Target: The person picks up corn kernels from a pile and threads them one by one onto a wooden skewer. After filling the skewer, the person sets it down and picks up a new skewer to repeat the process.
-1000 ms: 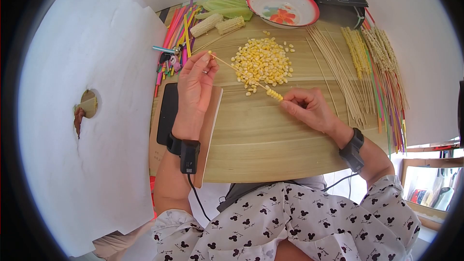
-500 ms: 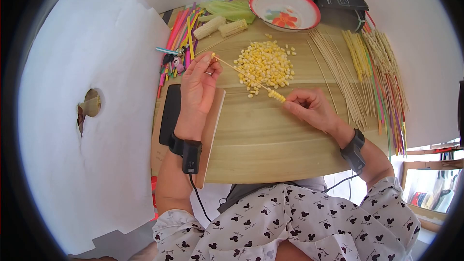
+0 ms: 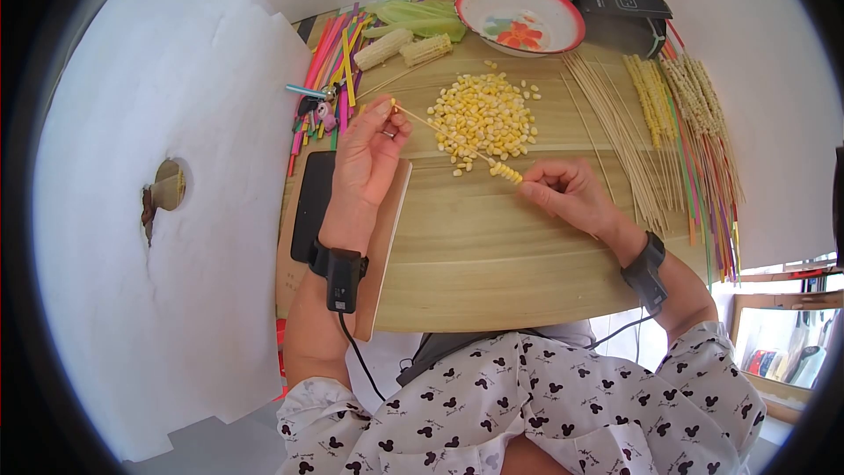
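Observation:
A thin wooden skewer [image 3: 440,131] slants between my two hands, with several yellow corn kernels [image 3: 505,172] threaded close together at its right end. My right hand [image 3: 570,196] pinches that end between thumb and fingers. At the upper left tip, a single corn kernel [image 3: 393,104] shows at the fingertips of my left hand [image 3: 369,154], which are closed around it. Whether that kernel is pierced is too small to tell. Just beyond the skewer lies a loose pile of corn kernels [image 3: 488,114].
Bare skewers [image 3: 615,127] lie right of the pile, with loaded skewers [image 3: 651,105] beyond them. An enamel bowl [image 3: 554,13], stripped corncobs [image 3: 384,48] and green husks [image 3: 413,16] sit at the back. Colourful sticks [image 3: 330,62] and a black phone [image 3: 315,202] are on the left.
Almost nothing differs. Both hands and the skewer appear shifted very slightly to the right, along with the whole view; the grips are the same.

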`<state>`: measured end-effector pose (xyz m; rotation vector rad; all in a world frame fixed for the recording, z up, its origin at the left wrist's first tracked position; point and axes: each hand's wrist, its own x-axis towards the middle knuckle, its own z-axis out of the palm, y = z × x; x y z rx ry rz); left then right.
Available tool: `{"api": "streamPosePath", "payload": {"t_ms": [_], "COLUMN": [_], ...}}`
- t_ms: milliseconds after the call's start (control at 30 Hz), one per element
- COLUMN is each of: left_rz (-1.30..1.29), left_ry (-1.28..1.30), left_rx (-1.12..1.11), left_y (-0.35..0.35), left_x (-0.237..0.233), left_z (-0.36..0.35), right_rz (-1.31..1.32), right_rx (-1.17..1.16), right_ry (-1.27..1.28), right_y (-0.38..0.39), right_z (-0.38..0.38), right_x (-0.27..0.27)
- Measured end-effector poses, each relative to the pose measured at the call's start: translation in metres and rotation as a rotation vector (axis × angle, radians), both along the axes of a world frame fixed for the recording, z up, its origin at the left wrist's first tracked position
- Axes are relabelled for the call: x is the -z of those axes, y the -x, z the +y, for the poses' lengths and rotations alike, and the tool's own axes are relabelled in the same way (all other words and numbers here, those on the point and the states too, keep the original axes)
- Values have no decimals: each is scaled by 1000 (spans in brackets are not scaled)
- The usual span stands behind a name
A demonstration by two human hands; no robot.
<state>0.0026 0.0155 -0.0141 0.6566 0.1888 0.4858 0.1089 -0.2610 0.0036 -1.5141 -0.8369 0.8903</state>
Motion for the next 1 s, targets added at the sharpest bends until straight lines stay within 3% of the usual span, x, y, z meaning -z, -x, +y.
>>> {"api": "streamPosePath", "payload": {"t_ms": [300, 700, 1000], "left_rz": [12, 127, 144], "left_ry": [131, -10, -36], "left_rx": [68, 146, 386], "left_y": [1, -1, 0], "left_x": [0, -3, 1], "left_z": [-6, -38, -67], "right_rz": [-63, -161, -283], "right_rx": [7, 62, 87], "right_ry": [-28, -11, -85], "right_y": [2, 3, 4], "right_z": [1, 0, 0], "right_x": [1, 3, 4]}}
